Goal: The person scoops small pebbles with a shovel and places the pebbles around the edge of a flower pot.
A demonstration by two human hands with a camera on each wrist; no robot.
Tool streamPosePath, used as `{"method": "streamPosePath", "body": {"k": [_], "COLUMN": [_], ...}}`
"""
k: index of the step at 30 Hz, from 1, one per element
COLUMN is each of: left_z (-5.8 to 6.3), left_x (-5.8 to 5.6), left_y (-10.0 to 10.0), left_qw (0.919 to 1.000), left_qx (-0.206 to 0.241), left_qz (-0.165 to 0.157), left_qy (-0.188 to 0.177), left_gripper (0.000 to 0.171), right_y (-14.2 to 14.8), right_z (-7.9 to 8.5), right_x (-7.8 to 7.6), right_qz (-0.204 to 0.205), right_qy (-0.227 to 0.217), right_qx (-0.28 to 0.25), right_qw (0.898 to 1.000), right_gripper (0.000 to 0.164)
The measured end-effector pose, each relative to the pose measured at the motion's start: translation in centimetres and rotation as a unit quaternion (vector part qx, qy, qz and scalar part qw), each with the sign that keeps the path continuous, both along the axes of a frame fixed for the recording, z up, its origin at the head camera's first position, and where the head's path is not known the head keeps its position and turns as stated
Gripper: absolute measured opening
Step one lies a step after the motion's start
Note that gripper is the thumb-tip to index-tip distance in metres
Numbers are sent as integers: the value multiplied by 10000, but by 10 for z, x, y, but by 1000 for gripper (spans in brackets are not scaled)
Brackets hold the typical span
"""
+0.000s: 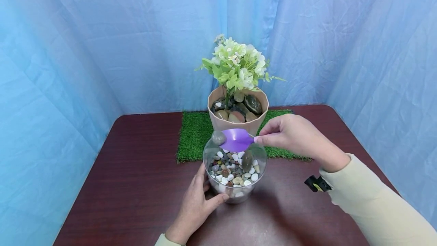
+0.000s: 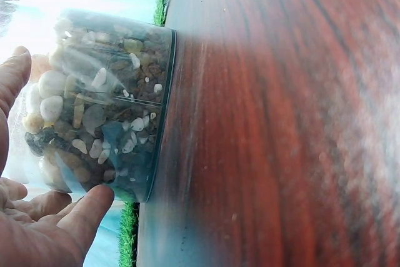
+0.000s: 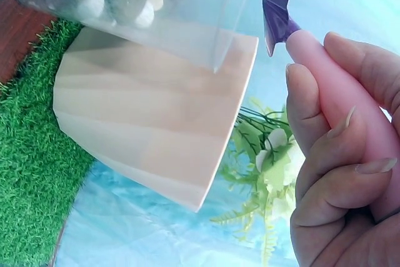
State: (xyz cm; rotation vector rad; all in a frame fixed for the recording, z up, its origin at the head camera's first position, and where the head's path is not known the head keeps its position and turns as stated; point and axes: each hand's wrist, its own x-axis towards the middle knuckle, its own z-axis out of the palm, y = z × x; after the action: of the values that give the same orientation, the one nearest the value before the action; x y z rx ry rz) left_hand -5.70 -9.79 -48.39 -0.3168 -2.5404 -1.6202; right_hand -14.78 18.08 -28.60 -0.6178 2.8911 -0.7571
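Observation:
My right hand (image 1: pixel 295 134) grips the pink handle (image 3: pixel 350 92) of a small toy shovel, its purple blade (image 1: pixel 235 139) held over the mouth of a clear plastic container (image 1: pixel 236 200). At the blade's left tip, near the rim, is a round grey stone (image 1: pixel 219 137); whether it rests on the blade cannot be told. White, brown and grey pebbles (image 2: pixel 94 117) fill the container's lower part, and a larger dark stone (image 1: pixel 247 161) lies on top at the right. My left hand (image 1: pixel 192 204) holds the container's left side, thumb at the front.
Behind the container, a beige faceted pot (image 3: pixel 150 104) with large stones and a white-flowered plant (image 1: pixel 239 63) stands on a green artificial grass mat (image 1: pixel 192 139). The dark red wooden table (image 1: pixel 136 185) has blue curtains (image 1: pixel 164 41) behind it and at both sides.

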Motion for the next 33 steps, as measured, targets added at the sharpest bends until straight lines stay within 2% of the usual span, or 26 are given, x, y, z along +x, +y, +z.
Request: {"method": "streamPosePath", "body": {"k": [16,23,33], "left_z": [0,1,1], "left_x": [0,1,1], "left_y": [-1,0,0], "left_qw": [10000,10000,10000], "left_qx": [-23,-43,-39], "left_qz": [29,34,24], "left_qy": [-56,-83,-86], "left_gripper": [116,117,117], "right_y": [3,2,-1], "right_z": [16,18,18], "right_x": [-18,-25,-35], "right_qz": [-350,-421,-575], "right_qy": [144,186,247], "right_qx": [134,151,166], "right_qw": [9992,9988,9979], "right_gripper": [16,25,24]}}
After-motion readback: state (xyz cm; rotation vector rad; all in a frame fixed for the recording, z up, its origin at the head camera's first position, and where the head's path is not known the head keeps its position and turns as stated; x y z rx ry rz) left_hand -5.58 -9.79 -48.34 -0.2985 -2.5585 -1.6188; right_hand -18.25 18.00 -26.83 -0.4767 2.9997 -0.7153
